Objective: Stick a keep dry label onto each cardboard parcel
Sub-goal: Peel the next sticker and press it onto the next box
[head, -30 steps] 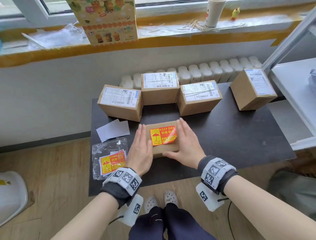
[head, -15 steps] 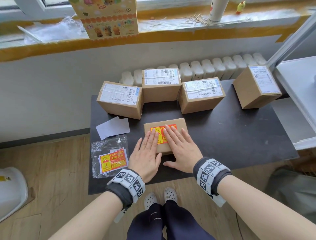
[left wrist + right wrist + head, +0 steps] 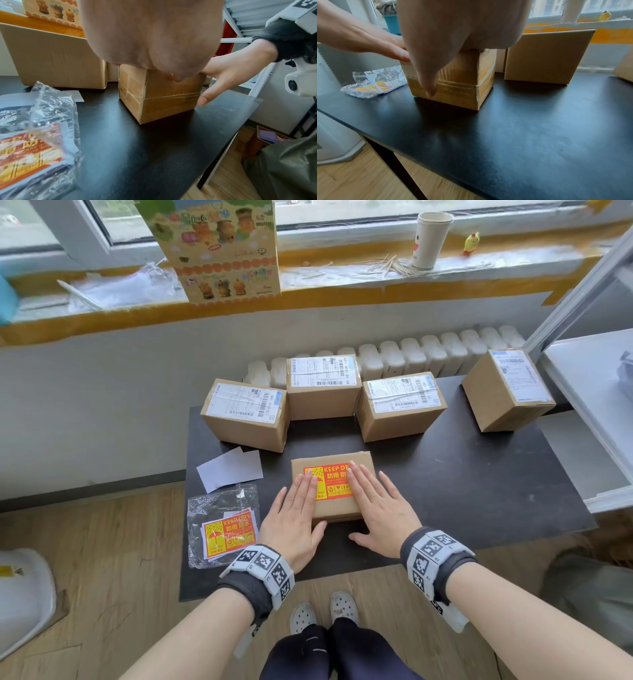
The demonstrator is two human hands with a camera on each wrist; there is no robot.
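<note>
A small cardboard parcel [image 3: 337, 511] stands near the front of the black table [image 3: 462, 491], with a red and yellow keep dry label [image 3: 331, 481] on its top. My left hand [image 3: 297, 510] lies flat on the left part of the label, fingers straight. My right hand [image 3: 375, 501] lies flat on the right part, thumb hanging in front of the parcel. The wrist views show the same parcel [image 3: 159, 94] [image 3: 453, 83] under each palm. A clear bag of spare labels [image 3: 224, 530] lies to the left.
Three parcels with white shipping labels stand in a row behind [image 3: 248, 414] [image 3: 323, 386] [image 3: 400, 405], and another [image 3: 507, 388] at the back right. White backing papers [image 3: 229, 469] lie at the left. A white shelf [image 3: 589, 392] borders the table on the right.
Both hands went from the parcel's sides onto its top and now press flat on the label, a little farther apart than half a second ago.
</note>
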